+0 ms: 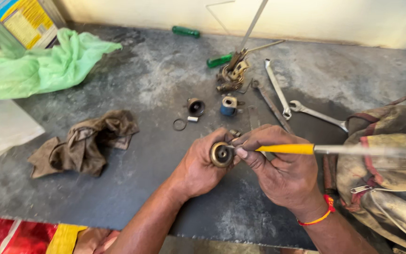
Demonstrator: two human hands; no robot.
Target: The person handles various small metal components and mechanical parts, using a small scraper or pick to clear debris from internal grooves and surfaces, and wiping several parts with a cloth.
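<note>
While I look down from the head camera, I see my left hand closed around a small round brass-coloured metal part with a dark hollow in its middle. The fingers wrap it from the left and from behind, and the open face of the part turns toward me. It is held above the dark grey, dusty surface, a little in front of the middle of the view.

My right hand is closed on a thin tool with a yellow handle and a grey metal shaft. The tool lies almost level, and its tip touches the hollow of the brass-coloured part. The thumb and first fingers pinch the yellow part near the tip. On the right wrist there is an orange and red thread band.

Behind the hands, on the surface, lie a small dark cup-shaped metal piece, a thin dark ring and a small blue cylinder with a pale top. Further back is a rusty metal assembly with wires, and just beside it a screwdriver with a green handle. A second green handle lies near the wall. To the right of these are two silver spanners, near each other.

At the left lies a crumpled brown rag, and behind it a light green plastic bag. A dirty brown fabric bag with red trim sits at the right edge.
</note>
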